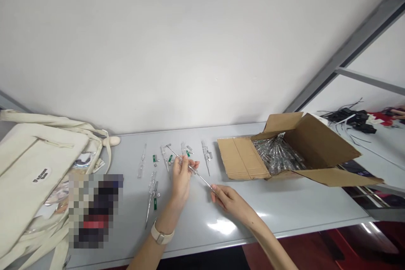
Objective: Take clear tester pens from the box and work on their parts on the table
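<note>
My left hand (181, 181) is closed round a clear-handled tester screwdriver (201, 178) held slantwise above the table. A thin metal rod (174, 152) sticks out beyond my left fingers toward the upper left; I cannot tell how it joins the handle. My right hand (230, 202) pinches the lower end of the screwdriver's metal shaft. Beyond and left of my hands lie several taken-apart clear tester screwdrivers (151, 192), with small green pieces (155, 203), springs (209, 155) and tiny metal parts beside them. Another clear one (142, 161) lies farther left.
An open cardboard box (242, 158) full of clear tester screwdrivers (280, 154) stands to the right, its flaps spread out. A cream bag (47, 143) and a blurred patch (98, 211) are at the left. Black cables (351, 118) lie at far right, where part of another person's hand (398, 112) shows.
</note>
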`<state>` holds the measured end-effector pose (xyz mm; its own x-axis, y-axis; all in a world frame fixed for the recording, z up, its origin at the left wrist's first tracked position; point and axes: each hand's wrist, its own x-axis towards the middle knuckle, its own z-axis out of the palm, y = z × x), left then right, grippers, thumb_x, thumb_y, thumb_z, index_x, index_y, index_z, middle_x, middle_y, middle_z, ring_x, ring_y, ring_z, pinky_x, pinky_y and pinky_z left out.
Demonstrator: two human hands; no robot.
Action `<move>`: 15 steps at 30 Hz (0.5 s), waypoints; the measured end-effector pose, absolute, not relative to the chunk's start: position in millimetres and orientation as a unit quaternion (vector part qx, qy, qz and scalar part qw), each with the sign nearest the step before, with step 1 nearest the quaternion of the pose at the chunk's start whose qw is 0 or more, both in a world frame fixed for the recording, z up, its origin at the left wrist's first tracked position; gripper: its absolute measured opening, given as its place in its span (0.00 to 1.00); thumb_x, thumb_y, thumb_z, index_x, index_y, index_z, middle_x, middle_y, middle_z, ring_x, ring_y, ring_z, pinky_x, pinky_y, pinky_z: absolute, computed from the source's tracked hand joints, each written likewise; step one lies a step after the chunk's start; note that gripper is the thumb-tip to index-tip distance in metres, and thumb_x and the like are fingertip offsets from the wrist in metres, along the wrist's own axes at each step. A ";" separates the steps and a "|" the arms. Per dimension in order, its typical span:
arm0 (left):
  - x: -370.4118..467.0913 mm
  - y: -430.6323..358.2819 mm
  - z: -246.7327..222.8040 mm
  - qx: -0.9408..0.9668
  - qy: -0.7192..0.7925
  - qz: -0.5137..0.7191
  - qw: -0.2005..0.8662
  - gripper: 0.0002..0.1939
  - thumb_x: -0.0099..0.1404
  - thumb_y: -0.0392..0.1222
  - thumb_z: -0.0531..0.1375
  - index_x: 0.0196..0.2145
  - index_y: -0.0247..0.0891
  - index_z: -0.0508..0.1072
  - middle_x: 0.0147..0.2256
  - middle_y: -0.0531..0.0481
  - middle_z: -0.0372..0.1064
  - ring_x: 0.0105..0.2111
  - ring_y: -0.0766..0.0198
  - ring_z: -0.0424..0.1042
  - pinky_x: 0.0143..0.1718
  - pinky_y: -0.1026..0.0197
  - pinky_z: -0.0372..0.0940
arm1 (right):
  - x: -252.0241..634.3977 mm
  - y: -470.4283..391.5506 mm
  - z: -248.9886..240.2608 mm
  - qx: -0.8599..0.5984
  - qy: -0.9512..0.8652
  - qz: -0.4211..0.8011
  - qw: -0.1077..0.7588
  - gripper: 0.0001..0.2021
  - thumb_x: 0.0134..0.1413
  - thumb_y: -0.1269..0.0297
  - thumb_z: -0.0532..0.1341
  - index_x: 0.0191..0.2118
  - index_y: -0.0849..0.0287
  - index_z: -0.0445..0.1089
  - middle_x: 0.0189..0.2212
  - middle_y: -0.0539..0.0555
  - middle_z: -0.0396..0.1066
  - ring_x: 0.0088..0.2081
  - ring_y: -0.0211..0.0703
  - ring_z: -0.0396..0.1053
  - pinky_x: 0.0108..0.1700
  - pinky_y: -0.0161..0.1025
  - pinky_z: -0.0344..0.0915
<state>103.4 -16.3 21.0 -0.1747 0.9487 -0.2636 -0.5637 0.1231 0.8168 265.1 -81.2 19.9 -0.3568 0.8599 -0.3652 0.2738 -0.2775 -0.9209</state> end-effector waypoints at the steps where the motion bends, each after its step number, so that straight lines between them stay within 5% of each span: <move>1: 103.6 -16.2 21.6 0.219 0.446 0.626 0.600 0.22 0.52 0.55 0.69 0.32 0.39 0.65 0.25 0.55 0.68 0.31 0.63 0.76 0.40 0.57 0.69 | 265.0 -81.4 19.6 -0.516 -0.555 0.606 0.242 0.25 0.65 0.43 0.45 0.27 0.58 0.62 0.17 0.43 0.47 0.19 0.33 0.45 0.23 0.32 0.46; 8: 103.6 -15.9 30.9 0.219 0.485 0.618 0.579 0.25 0.50 0.56 0.70 0.32 0.37 0.64 0.28 0.48 0.75 0.33 0.56 0.79 0.36 0.57 0.72 | 263.4 -83.1 34.6 -0.549 -0.626 0.482 0.273 0.24 0.66 0.49 0.47 0.25 0.59 0.62 0.21 0.47 0.57 0.26 0.36 0.55 0.31 0.34 0.52; 15: 102.2 -17.1 31.4 0.230 0.511 0.618 0.552 0.21 0.53 0.51 0.69 0.34 0.37 0.64 0.29 0.47 0.76 0.31 0.54 0.80 0.33 0.58 0.73 | 264.5 -81.4 36.5 -0.543 -0.620 0.503 0.262 0.24 0.65 0.47 0.47 0.26 0.59 0.64 0.21 0.47 0.56 0.24 0.35 0.54 0.27 0.33 0.52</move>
